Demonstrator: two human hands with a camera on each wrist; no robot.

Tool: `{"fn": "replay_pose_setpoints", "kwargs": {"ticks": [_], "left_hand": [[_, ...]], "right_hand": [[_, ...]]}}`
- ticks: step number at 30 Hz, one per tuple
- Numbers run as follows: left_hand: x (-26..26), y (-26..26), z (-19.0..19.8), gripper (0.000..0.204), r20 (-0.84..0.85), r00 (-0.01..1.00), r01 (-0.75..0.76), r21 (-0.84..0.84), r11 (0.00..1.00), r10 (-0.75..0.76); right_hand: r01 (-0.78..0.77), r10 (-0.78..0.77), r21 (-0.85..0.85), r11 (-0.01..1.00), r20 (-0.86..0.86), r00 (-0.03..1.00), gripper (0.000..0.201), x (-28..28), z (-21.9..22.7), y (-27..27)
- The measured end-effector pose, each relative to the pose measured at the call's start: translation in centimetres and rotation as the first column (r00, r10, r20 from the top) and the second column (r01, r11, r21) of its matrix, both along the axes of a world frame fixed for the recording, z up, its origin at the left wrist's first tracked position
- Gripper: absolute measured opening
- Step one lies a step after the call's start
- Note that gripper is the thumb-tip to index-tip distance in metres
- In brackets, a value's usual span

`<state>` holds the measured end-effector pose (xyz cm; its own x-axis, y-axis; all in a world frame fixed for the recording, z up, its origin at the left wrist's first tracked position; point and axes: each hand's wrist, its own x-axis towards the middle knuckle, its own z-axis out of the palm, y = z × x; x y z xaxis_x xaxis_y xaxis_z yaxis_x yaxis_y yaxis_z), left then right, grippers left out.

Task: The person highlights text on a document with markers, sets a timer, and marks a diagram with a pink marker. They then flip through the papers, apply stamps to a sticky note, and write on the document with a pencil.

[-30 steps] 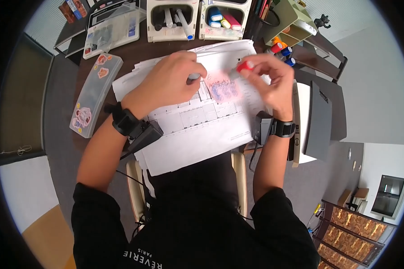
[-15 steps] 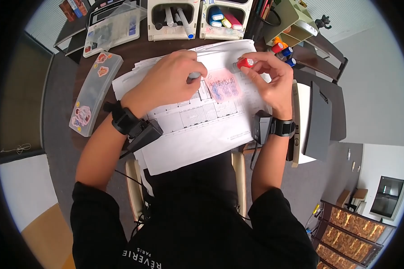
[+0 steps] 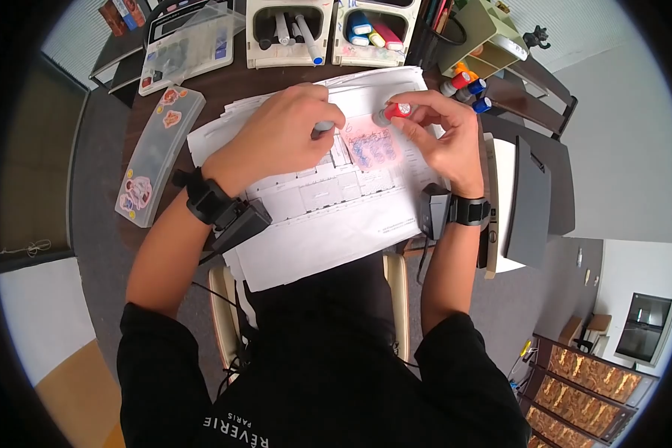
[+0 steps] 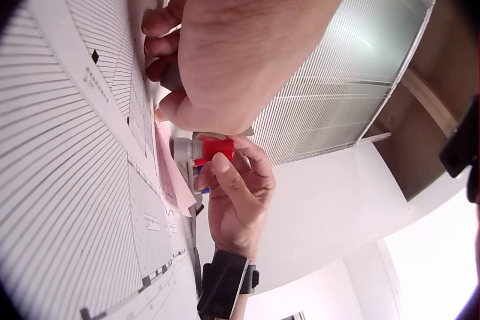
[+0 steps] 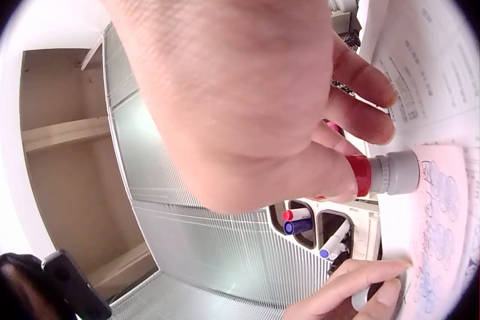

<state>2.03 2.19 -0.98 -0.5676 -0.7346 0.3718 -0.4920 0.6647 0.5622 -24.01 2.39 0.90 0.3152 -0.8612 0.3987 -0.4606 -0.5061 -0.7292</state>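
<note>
A pink note (image 3: 373, 147) covered with blue marks lies on printed sheets (image 3: 328, 254). My right hand (image 3: 452, 142) pinches a red stamp (image 3: 399, 110) with thumb and fingers at the note's upper right corner. In the right wrist view, the stamp's grey end (image 5: 401, 172) is at the note's edge; whether it touches the paper I cannot tell. My left hand (image 3: 284, 134), at the note's upper left, has its fingers curled round a small grey piece (image 3: 322, 128). A fingertip of that hand reaches the pink note (image 4: 174, 177) in the left wrist view.
At the left lies a clear sticker-covered case (image 3: 157, 160). Two pale holders (image 3: 287, 56) with markers stand behind the sheets. Several red and blue stamps (image 3: 476, 88) stand at the back right. A dark folder (image 3: 529, 201) is at the right, beyond the right wrist.
My right hand has moved left and slightly down with the red stamp, bringing it nearer the pink note's corner. My left hand has stayed in place.
</note>
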Motion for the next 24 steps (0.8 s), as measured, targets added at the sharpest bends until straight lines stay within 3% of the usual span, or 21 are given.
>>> {"fn": "replay_pose_setpoints", "kwargs": {"ticks": [14, 16, 19, 24], "left_hand": [[-0.06, -0.01, 0.1, 0.016, 0.055, 0.998, -0.008, -0.032, 0.999, 0.01], [0.04, 0.13, 0.06, 0.015, -0.025, 1.0, 0.005, 0.029, 1.0, -0.005], [0.1, 0.12, 0.01, 0.015, 0.014, 1.0, 0.0, -0.018, 1.0, 0.0], [0.05, 0.17, -0.06, 0.015, 0.007, 1.0, -0.002, -0.018, 1.0, 0.002]], "right_hand": [[-0.003, 0.006, 0.073, 0.997, -0.035, 0.999, 0.023, 0.37, -0.07, 0.03], [0.008, -0.006, 0.061, 0.998, -0.018, 1.0, 0.023, 0.42, -0.24, 0.02], [0.038, -0.029, -0.021, 0.999, 0.34, 0.94, 0.025, 0.11, -0.18, -0.04], [0.043, -0.034, -0.026, 0.999, 0.282, 0.959, 0.026, 0.54, -0.13, 0.15]]}}
